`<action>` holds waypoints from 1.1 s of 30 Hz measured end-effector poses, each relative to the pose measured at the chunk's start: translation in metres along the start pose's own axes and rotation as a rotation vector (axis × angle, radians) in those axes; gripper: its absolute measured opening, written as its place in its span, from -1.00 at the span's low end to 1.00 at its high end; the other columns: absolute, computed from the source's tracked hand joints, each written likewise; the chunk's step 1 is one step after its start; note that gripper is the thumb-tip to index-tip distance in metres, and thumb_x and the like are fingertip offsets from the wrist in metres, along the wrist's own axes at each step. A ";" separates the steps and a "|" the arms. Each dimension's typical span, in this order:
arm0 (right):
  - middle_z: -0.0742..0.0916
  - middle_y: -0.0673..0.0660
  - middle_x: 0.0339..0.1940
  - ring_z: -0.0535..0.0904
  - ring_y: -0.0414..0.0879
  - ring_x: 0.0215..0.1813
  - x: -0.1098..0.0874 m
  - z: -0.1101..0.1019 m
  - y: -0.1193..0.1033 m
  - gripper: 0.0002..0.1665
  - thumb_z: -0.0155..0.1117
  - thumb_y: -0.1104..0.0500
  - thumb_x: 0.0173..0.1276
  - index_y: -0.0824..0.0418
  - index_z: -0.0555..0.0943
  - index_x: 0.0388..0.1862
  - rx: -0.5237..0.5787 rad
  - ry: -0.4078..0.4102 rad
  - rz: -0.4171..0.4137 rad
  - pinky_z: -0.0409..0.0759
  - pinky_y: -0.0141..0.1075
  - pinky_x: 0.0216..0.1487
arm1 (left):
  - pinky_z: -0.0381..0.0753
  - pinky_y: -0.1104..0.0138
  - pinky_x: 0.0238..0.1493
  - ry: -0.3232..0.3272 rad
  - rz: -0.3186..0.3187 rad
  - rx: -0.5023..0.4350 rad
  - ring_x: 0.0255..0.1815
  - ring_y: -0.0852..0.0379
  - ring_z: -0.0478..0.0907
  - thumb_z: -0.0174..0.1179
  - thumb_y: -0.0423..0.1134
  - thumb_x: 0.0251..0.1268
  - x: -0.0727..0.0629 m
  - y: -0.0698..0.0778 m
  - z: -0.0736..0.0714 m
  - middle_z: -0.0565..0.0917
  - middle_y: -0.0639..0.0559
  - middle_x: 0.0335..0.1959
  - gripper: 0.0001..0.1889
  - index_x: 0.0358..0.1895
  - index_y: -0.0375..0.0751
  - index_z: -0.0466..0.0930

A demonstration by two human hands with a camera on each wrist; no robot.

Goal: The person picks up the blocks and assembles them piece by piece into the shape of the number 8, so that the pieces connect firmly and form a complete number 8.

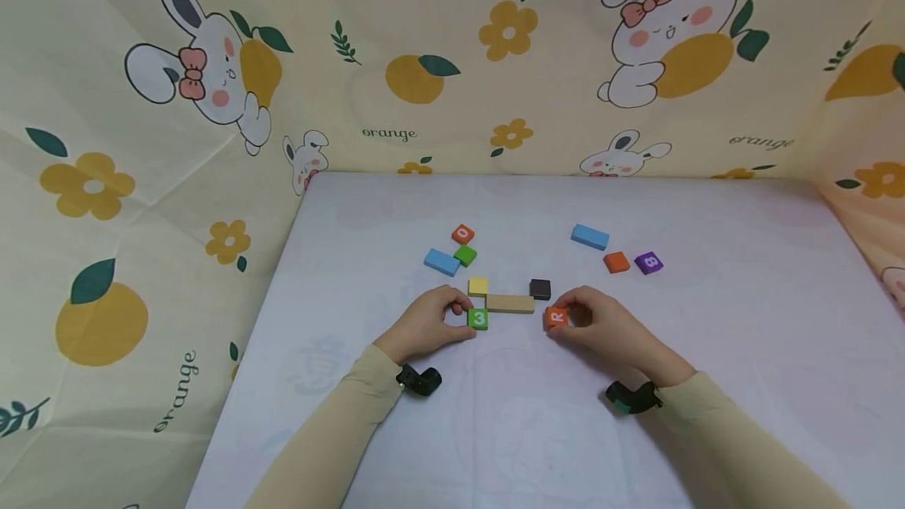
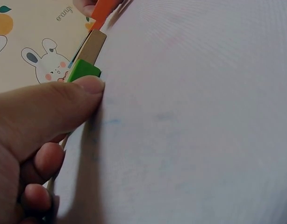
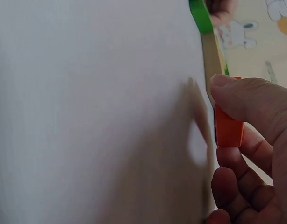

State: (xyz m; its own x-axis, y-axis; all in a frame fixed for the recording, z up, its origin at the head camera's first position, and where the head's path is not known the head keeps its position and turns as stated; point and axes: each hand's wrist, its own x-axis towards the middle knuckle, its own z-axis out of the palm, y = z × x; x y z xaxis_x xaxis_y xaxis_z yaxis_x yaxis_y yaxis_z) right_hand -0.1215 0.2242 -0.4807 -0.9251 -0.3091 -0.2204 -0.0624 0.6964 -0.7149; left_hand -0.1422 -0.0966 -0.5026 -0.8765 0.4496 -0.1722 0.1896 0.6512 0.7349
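My left hand (image 1: pixel 424 326) pinches a green block marked 3 (image 1: pixel 478 320) between thumb and fingers, near the left end of a plain wooden plank block (image 1: pixel 510 304). In the left wrist view the thumb presses the side of the green block (image 2: pixel 82 71). An orange block marked R (image 1: pixel 555 317) is pinched by my right hand (image 1: pixel 604 328), a little right of the plank's other end. The right wrist view shows the thumb across this orange block (image 3: pixel 229 128). A yellow block (image 1: pixel 478 287) lies at the plank's back left, a black block (image 1: pixel 540 289) at its back right.
Farther back on the left lie a blue block (image 1: pixel 442 262), a green block (image 1: pixel 465 255) and an orange block marked 0 (image 1: pixel 463 234). Back right are another blue block (image 1: pixel 590 237), an orange block (image 1: pixel 617 262) and a purple block (image 1: pixel 649 262). Patterned cloth (image 1: pixel 452 116) hangs behind the white table (image 1: pixel 467 430).
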 end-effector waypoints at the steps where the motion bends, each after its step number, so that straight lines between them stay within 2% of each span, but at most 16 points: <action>1: 0.57 0.04 -0.07 0.42 0.00 -0.06 0.001 0.002 -0.001 -0.42 0.49 -0.17 0.10 0.06 0.55 0.02 0.005 -0.007 0.001 0.48 -0.14 -0.05 | 0.44 0.31 -0.23 -0.001 0.001 -0.001 -0.24 0.15 0.38 0.43 0.00 0.09 0.000 0.000 0.000 0.49 0.18 -0.24 -0.64 -0.08 0.08 0.54; 6: 0.57 0.04 -0.03 0.42 0.00 -0.02 0.004 0.009 -0.006 -0.44 0.50 -0.14 0.11 0.05 0.55 0.01 0.009 -0.018 -0.006 0.47 -0.13 0.01 | 0.44 0.31 -0.24 -0.003 -0.002 -0.001 -0.24 0.15 0.38 0.43 0.00 0.09 0.000 0.001 0.000 0.49 0.17 -0.24 -0.64 -0.08 0.07 0.55; 22: 0.56 0.01 -0.12 0.41 -0.02 -0.08 0.009 0.015 -0.006 -0.50 0.55 -0.05 0.07 0.02 0.57 -0.04 0.024 -0.013 -0.047 0.47 -0.16 -0.07 | 0.44 0.31 -0.24 0.000 0.002 -0.005 -0.24 0.15 0.38 0.44 -0.02 0.09 -0.001 0.002 -0.001 0.49 0.16 -0.24 -0.64 -0.09 0.05 0.55; 33: 0.55 0.01 -0.14 0.39 -0.03 -0.10 0.010 0.015 -0.003 -0.42 0.56 -0.14 0.01 0.01 0.57 -0.02 0.012 -0.011 -0.042 0.44 -0.20 -0.13 | 0.43 0.32 -0.25 -0.004 -0.006 -0.004 -0.24 0.15 0.38 0.44 -0.01 0.08 0.000 0.002 -0.001 0.49 0.17 -0.24 -0.63 -0.08 0.06 0.54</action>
State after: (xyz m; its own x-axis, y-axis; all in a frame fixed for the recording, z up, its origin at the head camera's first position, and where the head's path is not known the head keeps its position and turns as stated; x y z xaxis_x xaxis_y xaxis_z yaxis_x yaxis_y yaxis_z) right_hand -0.1254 0.2092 -0.4904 -0.9175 -0.3453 -0.1973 -0.0964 0.6746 -0.7319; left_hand -0.1420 -0.0958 -0.5008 -0.8757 0.4484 -0.1792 0.1829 0.6515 0.7363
